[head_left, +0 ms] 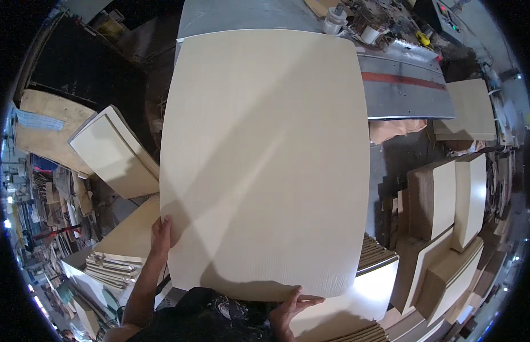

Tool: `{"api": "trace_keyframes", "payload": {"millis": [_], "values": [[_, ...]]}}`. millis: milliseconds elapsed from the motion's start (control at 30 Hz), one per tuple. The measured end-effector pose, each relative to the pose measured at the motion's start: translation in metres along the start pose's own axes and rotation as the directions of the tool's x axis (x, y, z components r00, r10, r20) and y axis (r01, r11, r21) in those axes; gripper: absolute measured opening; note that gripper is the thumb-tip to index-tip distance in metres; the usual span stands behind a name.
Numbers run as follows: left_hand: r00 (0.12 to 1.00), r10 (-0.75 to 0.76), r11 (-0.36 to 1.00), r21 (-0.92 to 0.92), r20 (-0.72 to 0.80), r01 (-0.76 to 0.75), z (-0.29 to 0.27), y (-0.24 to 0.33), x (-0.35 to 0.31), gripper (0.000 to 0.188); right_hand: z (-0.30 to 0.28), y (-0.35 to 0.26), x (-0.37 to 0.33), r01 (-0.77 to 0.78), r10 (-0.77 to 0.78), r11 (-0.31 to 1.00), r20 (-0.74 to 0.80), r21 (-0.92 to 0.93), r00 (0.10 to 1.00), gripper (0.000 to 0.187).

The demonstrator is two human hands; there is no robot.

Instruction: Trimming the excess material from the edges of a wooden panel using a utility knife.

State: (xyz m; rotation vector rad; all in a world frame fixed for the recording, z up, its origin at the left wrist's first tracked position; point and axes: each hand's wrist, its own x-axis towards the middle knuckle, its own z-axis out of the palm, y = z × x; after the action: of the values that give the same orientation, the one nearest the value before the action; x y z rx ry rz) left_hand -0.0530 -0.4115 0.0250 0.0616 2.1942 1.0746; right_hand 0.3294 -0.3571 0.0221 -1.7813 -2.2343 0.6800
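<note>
A large cream board [265,159] with a fine straight grain fills the middle, its far end lying over a grey metal table [219,16]. My left hand [162,232] is closed on the board's left edge, close to the near corner, with part of the fingers hidden. At the near edge, right of centre, my right hand [289,312] touches the board with thumb and fingers stretched apart. Just below that hand lies a stack of panels with a glossy white top [367,293].
Beyond the board, a clear jar [334,20] and a white container [372,34] stand among clutter. A metal plate with a red stripe [404,80] sits at right. Board stacks [441,199] stand at lower right. Cream panels [119,154] lean at left, above another stack [114,268].
</note>
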Motion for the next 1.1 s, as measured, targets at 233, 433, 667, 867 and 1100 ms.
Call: {"api": "trace_keyframes", "payload": {"millis": [233, 433, 667, 867, 1100], "values": [[0.996, -0.083, 0.997, -0.007, -0.013, 0.083, -0.01, -0.013, -0.002, 0.04, -0.008, -0.045, 0.028, -0.496, 0.611, 0.581, 0.057, 0.645, 0.79, 0.078], [0.996, -0.056, 0.998, -0.032, -0.066, 0.054, -0.007, -0.012, -0.016, 0.042, -0.015, -0.038, 0.024, -0.505, 0.542, 0.678, 0.101, 0.534, 0.834, 0.09], [0.983, -0.164, 0.98, -0.103, 0.082, 0.172, 0.009, 0.012, -0.045, 0.042, -0.036, -0.035, 0.043, -0.524, 0.591, 0.53, 0.152, 0.667, 0.792, 0.089], [0.962, -0.212, 0.927, -0.278, 0.172, 0.254, 0.024, 0.002, -0.052, 0.041, -0.041, -0.017, 0.075, -0.446, 0.57, 0.48, 0.118, 0.755, 0.813, 0.089], [0.964, -0.225, 0.918, -0.301, 0.142, 0.258, 0.065, 0.03, -0.077, 0.039, -0.059, 0.005, 0.11, -0.45, 0.565, 0.519, 0.104, 0.727, 0.819, 0.088]]}}
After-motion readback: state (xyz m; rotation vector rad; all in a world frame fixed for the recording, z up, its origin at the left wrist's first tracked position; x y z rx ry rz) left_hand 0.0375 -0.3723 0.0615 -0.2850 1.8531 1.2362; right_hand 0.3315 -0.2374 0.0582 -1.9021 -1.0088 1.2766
